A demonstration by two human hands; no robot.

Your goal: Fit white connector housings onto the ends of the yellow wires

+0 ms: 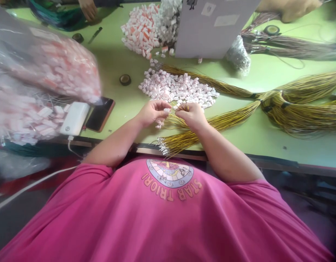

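Note:
My left hand (153, 113) pinches a small white plastic connector (166, 110) between thumb and fingertips. Just to its right, my right hand (194, 114) is closed round thin yellow and dark wires (180, 122), whose ends point towards the connector. Whether a wire end sits inside the connector is too small to tell. Beyond both hands spreads a pile of pale pinkish-white connectors (181, 87). Below my right hand lies a bundle of yellow wires (225, 122) with bare metal terminals (163, 145) near the table's front edge.
Left are a phone (100, 113), a white power bank (74, 118) with a cable, and a big bag of connectors (67, 69). A tape roll (125, 80) lies further in. A grey box (208, 29) stands at the back. Other people's hands (88, 9) work across the table.

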